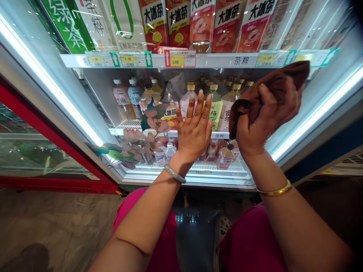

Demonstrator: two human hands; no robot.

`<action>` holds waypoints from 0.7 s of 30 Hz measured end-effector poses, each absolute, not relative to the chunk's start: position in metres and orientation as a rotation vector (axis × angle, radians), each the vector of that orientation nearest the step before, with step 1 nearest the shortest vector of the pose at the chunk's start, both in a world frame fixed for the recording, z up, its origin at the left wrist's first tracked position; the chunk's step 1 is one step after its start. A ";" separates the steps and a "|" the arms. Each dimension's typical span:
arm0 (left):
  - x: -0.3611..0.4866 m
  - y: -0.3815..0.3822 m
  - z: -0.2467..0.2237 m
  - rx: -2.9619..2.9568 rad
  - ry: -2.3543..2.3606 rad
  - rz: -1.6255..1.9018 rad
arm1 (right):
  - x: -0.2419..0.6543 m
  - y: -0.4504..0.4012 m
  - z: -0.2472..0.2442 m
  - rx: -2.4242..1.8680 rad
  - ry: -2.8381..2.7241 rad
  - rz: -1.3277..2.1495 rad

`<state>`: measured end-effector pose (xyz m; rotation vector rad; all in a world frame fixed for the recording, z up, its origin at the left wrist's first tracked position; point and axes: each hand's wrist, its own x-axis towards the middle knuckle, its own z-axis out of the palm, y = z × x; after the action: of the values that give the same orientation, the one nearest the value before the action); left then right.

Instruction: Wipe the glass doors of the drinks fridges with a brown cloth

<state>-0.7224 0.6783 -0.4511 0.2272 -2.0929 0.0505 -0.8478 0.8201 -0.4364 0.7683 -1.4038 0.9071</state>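
My left hand [194, 130] is held flat with its fingers spread, apparently resting on the glass door of a lit drinks fridge. A pale bangle [175, 174] circles that wrist. To its right, my right hand [266, 113] grips a crumpled brown cloth [295, 73] against the upper right of the glass. The cloth hangs past my thumb, and a gold bangle [275, 190] is on this wrist. A flower sticker [136, 145] shows on the glass left of my left hand. Behind the glass stand bottled drinks, partly hidden by my hands.
Tall tea bottles [227, 24] fill the upper shelf, above a price-tag rail [210, 60]. Smaller bottles [134, 92] stand on the shelves below. A red-framed cooler [56, 139] adjoins at the left. My knees and a perforated shoe [224, 224] are close to the fridge's base.
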 end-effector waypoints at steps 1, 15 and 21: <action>-0.720 0.675 -0.453 0.223 -2.106 0.077 | -0.840 0.811 -0.438 0.815 -1.398 0.891; -0.685 0.639 -0.455 0.348 -2.117 0.246 | -0.842 0.804 -0.431 0.974 -1.285 0.859; -0.674 0.617 -0.460 0.339 -2.095 0.266 | -0.799 0.745 -0.449 0.997 -1.252 0.819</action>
<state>-0.6735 0.6171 -0.4605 0.3387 -2.0948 0.2658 -0.7991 0.7453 -0.4491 0.9969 -1.2523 0.8192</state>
